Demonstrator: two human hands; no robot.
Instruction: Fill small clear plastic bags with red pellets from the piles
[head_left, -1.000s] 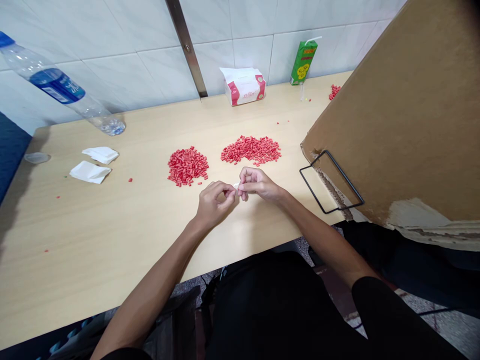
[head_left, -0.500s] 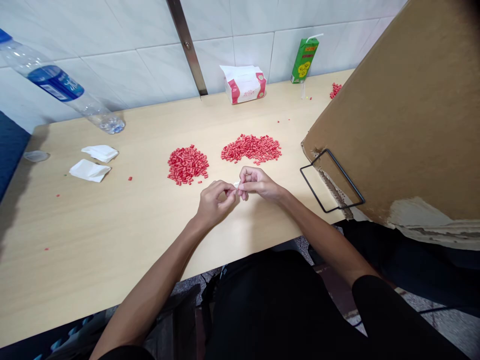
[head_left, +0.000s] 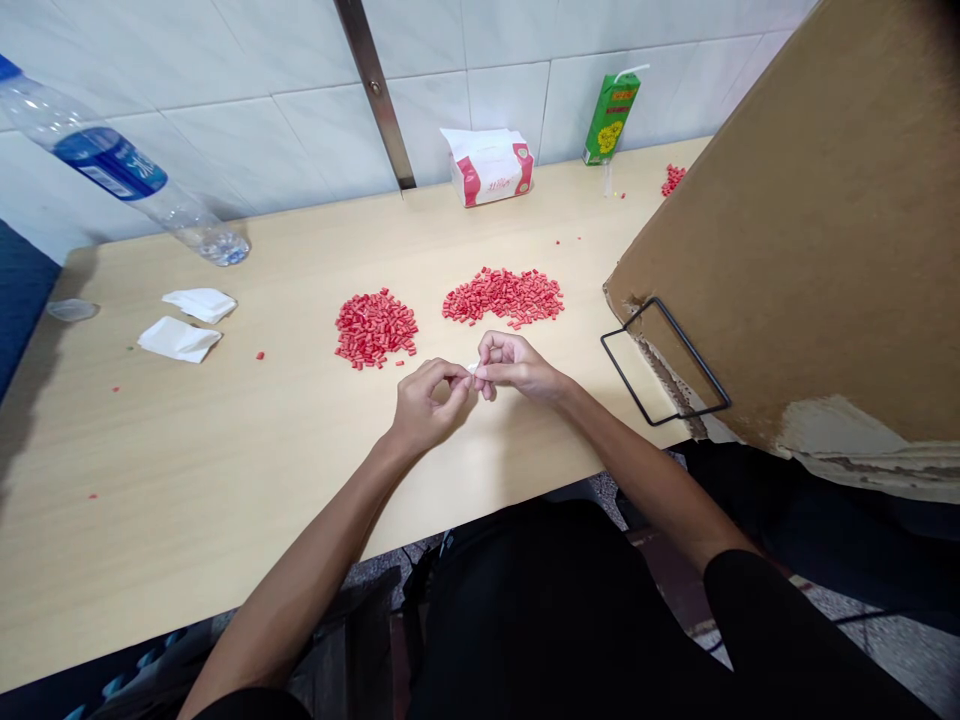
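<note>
My left hand (head_left: 429,402) and my right hand (head_left: 514,366) meet above the pale wooden tabletop (head_left: 225,440), their fingertips pinching a small white piece (head_left: 472,368), possibly paper or tissue, mostly hidden by my fingers. Just beyond my hands lie two heaps of small red pellets, the left heap (head_left: 375,328) and the right heap (head_left: 502,297). Neither hand touches them. A few stray pellets (head_left: 260,355) dot the table.
Two crumpled white tissues (head_left: 196,305) lie at left, below a plastic water bottle (head_left: 112,164). A tissue packet (head_left: 489,167), green drink carton (head_left: 611,118) and small red pile (head_left: 673,179) line the tiled wall. A large cardboard sheet (head_left: 795,240) with a black wire frame (head_left: 664,362) overhangs the right.
My hands stay together around the white piece, with only slight finger shifts. The whole view has drifted a little, so the table items sit slightly higher in the frame.
</note>
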